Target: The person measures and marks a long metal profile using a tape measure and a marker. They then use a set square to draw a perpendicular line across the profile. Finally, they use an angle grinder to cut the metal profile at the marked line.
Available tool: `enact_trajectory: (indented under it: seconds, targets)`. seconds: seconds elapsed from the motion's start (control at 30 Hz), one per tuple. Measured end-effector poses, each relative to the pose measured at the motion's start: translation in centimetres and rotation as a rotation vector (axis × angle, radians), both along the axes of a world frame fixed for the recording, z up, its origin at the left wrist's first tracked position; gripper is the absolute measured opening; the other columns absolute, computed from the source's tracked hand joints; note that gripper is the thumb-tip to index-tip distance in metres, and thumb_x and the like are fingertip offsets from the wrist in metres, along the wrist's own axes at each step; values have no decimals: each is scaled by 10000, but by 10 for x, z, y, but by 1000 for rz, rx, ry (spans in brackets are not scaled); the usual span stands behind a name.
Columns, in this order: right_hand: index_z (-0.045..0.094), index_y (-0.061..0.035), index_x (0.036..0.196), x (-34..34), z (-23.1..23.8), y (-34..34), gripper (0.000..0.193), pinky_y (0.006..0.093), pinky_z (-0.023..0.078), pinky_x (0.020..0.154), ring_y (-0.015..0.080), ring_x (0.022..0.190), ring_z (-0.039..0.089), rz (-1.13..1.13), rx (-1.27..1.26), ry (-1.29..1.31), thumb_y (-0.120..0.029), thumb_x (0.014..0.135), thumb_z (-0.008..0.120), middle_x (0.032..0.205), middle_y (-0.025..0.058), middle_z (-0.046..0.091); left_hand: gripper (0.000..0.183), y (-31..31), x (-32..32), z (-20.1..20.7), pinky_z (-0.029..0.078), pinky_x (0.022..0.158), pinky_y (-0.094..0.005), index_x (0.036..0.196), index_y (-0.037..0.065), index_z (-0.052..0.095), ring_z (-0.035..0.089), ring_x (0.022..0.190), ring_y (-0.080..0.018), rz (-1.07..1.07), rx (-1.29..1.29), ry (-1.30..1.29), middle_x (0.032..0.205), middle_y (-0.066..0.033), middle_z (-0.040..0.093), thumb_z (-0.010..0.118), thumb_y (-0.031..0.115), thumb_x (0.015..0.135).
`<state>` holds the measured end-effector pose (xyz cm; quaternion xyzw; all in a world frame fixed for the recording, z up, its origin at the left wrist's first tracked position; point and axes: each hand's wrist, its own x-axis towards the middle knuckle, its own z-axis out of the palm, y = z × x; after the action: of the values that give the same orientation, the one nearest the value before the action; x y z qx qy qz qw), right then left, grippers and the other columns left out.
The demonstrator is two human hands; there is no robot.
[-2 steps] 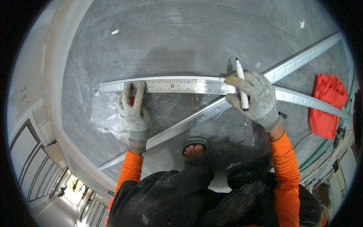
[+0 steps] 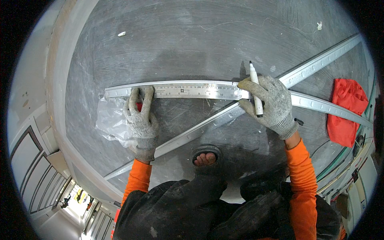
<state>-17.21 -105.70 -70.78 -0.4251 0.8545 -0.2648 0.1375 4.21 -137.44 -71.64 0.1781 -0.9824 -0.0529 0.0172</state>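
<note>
A steel ruler (image 2: 188,91) lies along a galvanised metal channel (image 2: 113,91) that runs left to right over the grey floor. My left hand (image 2: 141,116), in a grey knit glove, has two fingers bent over the ruler's left part, pinning it to the channel; its thumb is hidden. Something small and red (image 2: 139,106) shows between those fingers. My gloved right hand (image 2: 272,100) holds a white marker (image 2: 255,88), its dark tip pointing up and away from me. The thumb and forefinger of that hand also pinch the ruler's right end against the channel.
A second metal channel (image 2: 208,126) crosses diagonally beneath the first. Clear plastic wrap (image 2: 114,120) lies beside my left hand, a black marker cap (image 2: 298,121) by my right wrist. Far right are a red bag (image 2: 344,128) and cables (image 2: 336,164). My foot (image 2: 206,158) is close below.
</note>
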Motion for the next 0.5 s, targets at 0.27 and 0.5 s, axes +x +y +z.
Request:
enact_trajectory:
  seconds: [0.27, 0.5]
  targets:
    - [712, -190, 1203, 0, 3, -2, 434, 406, 540, 779, 240, 851, 646, -2, 17, -14, -354, 820, 835, 923, 43, 645, 664, -3, -2, -2, 355, 1163, -496, 1490, 225, 609, 489, 1319, -369, -33, -15, 29, 1531, -183, 490, 536, 13, 865]
    - [703, -201, 1205, -1, 4, -1, 422, 414, 547, 779, 258, 872, 650, 4, 7, -28, -354, 830, 819, 917, 50, 633, 780, -4, -3, 0, 378, 1191, -508, 1486, 293, 604, 431, 1379, -385, -3, 14, -2, 1536, -139, 473, 600, -70, 795]
